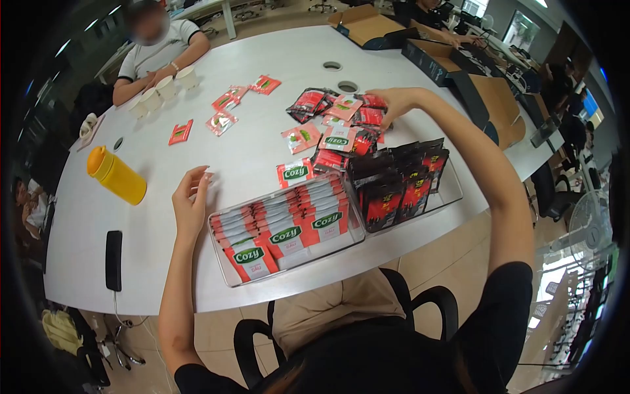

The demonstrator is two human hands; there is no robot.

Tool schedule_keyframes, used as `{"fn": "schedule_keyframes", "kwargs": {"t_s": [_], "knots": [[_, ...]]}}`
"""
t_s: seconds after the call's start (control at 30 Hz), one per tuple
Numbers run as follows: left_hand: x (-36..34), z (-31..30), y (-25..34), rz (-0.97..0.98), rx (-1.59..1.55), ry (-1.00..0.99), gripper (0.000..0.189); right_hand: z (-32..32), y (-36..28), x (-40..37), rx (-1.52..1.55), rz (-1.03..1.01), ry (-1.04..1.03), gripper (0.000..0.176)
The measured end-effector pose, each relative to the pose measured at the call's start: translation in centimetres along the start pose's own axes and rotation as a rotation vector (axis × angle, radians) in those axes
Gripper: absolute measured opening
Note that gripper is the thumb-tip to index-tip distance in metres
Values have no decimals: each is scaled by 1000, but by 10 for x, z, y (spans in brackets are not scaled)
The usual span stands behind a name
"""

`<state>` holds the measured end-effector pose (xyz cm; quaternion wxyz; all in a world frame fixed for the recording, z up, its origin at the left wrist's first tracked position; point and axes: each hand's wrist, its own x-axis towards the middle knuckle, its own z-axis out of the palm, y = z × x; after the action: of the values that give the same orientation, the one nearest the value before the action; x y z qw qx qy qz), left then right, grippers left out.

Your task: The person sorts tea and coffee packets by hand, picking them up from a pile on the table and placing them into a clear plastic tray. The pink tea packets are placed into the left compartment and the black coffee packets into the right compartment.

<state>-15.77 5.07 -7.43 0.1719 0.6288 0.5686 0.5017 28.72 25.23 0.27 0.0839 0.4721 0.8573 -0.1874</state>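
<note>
A: Left hand (190, 205)?
B: Fingers apart, just left of the clear plastic tray (223, 259) of white-and-red Cozy sachets (285, 233), near edge of the white table (249, 148).
A: Right hand (396, 102)?
B: On the loose pile of red and pink foil sachets (341, 125), mid-table. Grip hidden, cannot tell.

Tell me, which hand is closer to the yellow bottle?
Left. The left hand is just to the right of the yellow bottle in the picture, beside the clear tray. The right hand is far across the table, over the loose packets.
</note>
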Motion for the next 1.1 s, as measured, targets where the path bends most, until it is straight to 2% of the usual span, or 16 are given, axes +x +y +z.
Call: {"fn": "schedule_keyframes", "kwargs": {"t_s": [0.07, 0.17, 0.2, 0.3, 0.33, 0.43, 0.47, 0.57, 0.63, 0.7, 0.83, 1.03, 1.07, 1.1], "knots": [[0, 0, 5, 55, 56, 2, 21, 10, 20, 32, 160, 1, -188, 106], [2, -2, 10, 85, 89, -3, 21, -2, -4, 37, 211, 248, -248, 109], [1, -2, 10, 81, 90, -10, 21, -6, 1, 42, 214, 252, -220, 102], [1, 0, 11, 79, 99, -18, 21, -5, 8, 58, -68, 204, -185, 91], [0, 0, 15, 85, 108, -20, 21, -2, 12, 60, -280, 121, -73, 85], [-1, 1, 19, 96, 128, -27, 21, -4, 10, 56, -257, 148, 4, 61], [-2, 1, 19, 99, 133, -27, 21, -7, 3, 54, -253, 188, -52, 58], [-3, 0, 22, 112, 138, -19, 20, -5, -13, 55, -464, 184, -53, 53], [-4, -1, 22, 115, 144, -25, 19, -7, -29, 45, -510, 132, -57, 45], [-5, 2, 19, 122, 112, -38, 18, 4, -12, 61, -593, 118, -3, 41], [-5, 2, 18, 128, 93, -51, 18, 10, -8, 48, -541, 47, 176, 31], [-9, 6, 16, 139, 129, -41, 15, 0, 6, 17, -345, 150, -15, 23], [-10, 8, 18, 123, 129, -29, 14, -8, -9, -8, -303, 93, 74, 22], [-8, 10, 17, 117, 121, -42, 14, -5, -2, -12, -270, 116, 76, 23]]}}
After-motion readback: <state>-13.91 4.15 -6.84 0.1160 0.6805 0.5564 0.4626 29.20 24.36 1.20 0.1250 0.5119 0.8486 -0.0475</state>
